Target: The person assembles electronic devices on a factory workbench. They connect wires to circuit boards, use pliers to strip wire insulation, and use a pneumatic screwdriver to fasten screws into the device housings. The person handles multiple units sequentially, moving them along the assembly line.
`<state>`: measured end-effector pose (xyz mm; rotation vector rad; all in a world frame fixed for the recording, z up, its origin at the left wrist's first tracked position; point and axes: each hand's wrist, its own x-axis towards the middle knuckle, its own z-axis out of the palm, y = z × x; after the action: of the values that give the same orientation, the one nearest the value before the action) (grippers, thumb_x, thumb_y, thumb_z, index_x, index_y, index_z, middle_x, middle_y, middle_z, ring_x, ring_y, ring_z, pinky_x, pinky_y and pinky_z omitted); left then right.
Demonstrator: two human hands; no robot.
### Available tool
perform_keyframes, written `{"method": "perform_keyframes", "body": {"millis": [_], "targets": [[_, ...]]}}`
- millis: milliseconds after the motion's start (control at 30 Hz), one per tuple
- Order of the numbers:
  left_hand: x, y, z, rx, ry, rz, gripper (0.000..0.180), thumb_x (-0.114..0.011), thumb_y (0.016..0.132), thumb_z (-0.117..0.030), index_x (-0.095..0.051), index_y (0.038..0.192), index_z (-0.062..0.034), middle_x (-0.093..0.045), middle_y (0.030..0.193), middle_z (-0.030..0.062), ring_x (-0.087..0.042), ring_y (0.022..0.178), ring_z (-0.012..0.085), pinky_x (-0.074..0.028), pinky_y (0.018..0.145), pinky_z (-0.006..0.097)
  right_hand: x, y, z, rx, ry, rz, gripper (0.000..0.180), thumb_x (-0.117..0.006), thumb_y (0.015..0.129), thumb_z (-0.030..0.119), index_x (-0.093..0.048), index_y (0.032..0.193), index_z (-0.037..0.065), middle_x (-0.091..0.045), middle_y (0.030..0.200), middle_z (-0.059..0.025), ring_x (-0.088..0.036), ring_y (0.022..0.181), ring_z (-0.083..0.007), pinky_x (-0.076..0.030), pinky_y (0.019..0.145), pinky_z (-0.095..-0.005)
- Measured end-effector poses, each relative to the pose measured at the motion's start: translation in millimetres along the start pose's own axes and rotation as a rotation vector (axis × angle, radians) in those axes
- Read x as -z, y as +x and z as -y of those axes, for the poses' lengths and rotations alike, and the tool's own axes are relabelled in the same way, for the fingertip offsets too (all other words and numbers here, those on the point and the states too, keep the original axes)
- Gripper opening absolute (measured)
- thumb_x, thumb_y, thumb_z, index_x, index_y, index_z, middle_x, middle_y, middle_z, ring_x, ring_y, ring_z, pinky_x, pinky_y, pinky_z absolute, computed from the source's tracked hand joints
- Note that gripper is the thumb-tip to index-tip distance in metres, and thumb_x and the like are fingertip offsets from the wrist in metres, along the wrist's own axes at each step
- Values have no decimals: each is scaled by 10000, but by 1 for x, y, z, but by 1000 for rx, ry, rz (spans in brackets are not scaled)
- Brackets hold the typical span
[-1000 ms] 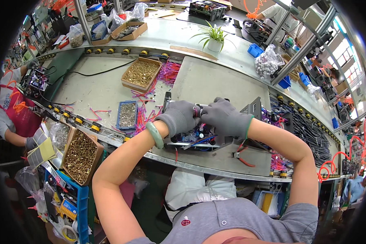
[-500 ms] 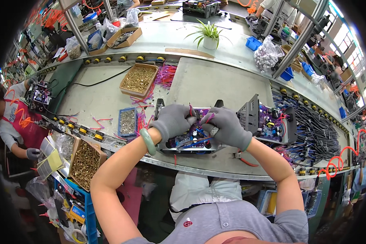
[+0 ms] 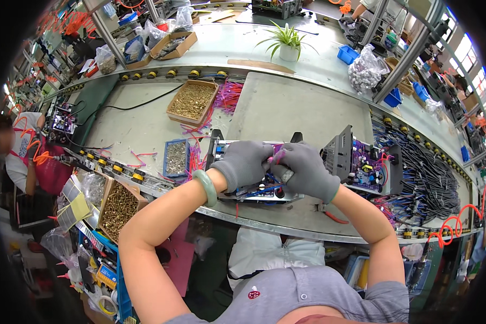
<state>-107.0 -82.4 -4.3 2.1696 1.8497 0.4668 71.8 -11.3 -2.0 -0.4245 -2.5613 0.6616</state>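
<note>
In front of me lies an open metal chassis with a purple circuit board (image 3: 256, 190), partly covered by my hands. Both hands wear grey gloves. My left hand (image 3: 245, 164), with a green bangle at its wrist, is closed in a pinch over the board. Its fingertips meet those of my right hand (image 3: 309, 174) at a short purple-pink wire (image 3: 276, 155). The right hand's fingers are closed on that wire too. Where the wire's lower end runs is hidden. A second open chassis (image 3: 368, 168) with a similar board stands right of my right hand.
Red-handled pliers (image 3: 335, 217) lie near the front edge. On the left are a blue bin of small metal parts (image 3: 176, 157), a box of brass-coloured pieces (image 3: 193, 102) and pink-purple wires (image 3: 230, 97). Dark cables (image 3: 429, 178) pile up at right. A co-worker (image 3: 21, 156) works far left.
My left hand has moved right and its fingertips now meet my right hand's at the wire; earlier they were apart. The whole view has shifted slightly.
</note>
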Motion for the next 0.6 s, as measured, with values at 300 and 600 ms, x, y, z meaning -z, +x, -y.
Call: {"method": "perform_keyframes", "body": {"millis": [300,600], "targets": [[-2,-5,21,76,-171,-6,119,-661,849,-202,-644,881,-89,-671,823,143,-655,793,346,-522,715,423,1,4,-5,19,12,10,86,-692,760,160,-633,767,98,-620,778,-94,-614,744,-310,-451,657,-437],[-1,0,13,-9,-2,26,177,-653,850,-259,-629,863,-84,-647,806,144,-644,766,362,-508,684,465,-1,0,-7,56,57,-34,81,-699,740,140,-637,778,102,-624,764,-83,-619,759,-305,-460,659,-427]]}}
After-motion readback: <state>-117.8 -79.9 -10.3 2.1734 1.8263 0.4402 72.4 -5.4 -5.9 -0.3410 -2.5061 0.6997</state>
